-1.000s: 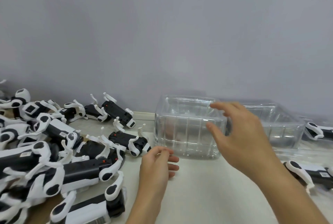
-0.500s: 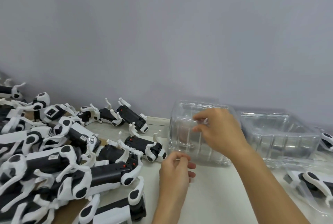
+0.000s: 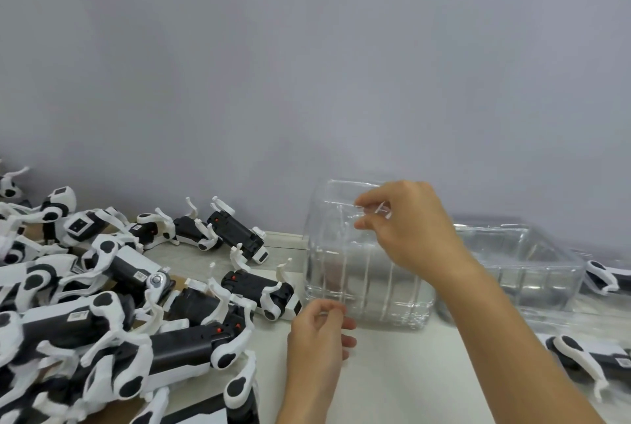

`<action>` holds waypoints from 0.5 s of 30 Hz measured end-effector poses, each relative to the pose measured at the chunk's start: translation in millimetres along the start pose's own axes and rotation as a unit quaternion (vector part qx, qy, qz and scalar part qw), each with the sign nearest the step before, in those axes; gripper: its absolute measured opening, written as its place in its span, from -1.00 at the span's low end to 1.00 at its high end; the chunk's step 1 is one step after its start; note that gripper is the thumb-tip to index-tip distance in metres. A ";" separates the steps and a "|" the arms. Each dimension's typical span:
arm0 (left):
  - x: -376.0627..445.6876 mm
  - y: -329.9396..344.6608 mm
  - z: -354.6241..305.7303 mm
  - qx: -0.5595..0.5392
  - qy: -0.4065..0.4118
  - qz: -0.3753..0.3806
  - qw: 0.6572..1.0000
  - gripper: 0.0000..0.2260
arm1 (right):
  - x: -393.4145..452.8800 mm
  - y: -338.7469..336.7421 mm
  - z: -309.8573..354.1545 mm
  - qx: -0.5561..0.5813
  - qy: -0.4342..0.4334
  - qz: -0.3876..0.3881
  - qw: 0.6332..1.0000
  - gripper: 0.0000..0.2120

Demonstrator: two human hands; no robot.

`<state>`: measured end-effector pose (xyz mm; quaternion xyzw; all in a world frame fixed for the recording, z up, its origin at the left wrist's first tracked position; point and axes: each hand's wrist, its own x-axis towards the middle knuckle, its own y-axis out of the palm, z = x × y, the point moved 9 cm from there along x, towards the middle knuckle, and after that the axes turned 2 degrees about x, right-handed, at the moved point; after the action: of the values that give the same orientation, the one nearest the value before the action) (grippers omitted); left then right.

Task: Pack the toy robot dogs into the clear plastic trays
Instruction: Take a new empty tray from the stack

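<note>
The right hand [image 3: 415, 229] pinches the top rim of the ribbed clear plastic tray [image 3: 345, 273] on the pale table [image 3: 392, 376]. The left hand [image 3: 319, 331], loosely curled and holding nothing, sits at the tray's 7 o'clock corner. Black-and-white toy robot dogs [image 3: 112, 304] heap at 9 o'clock, partly cut off. A second clear tray [image 3: 532, 270] stands at 3 o'clock, its edges hard to trace.

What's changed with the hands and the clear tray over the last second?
The right hand went from open beside the near clear tray to pinching its top rim, and the tray now looks tipped up. The left hand has stayed loosely curled and empty by the tray's lower corner. The toy robot dogs and the second tray appear untouched.
</note>
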<state>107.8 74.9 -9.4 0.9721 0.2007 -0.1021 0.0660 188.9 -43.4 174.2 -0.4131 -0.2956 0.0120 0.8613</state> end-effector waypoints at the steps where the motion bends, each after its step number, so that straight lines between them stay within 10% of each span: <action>1: -0.1 0.1 -0.1 -0.007 0.001 0.001 1.000 -0.86 | 1.0 -6.1 5.1 -0.001 -0.010 -0.012 1.000 -0.83; 15: -40.6 15.3 -102.4 -0.176 0.210 0.153 0.950 -0.74 | -71.9 -105.1 33.3 0.252 -0.022 -0.216 0.943 -0.85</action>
<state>95.1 63.1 100.5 0.9636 0.0740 0.1521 0.2069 88.8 -108.2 230.0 -0.1083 -0.3837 -0.0917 0.9125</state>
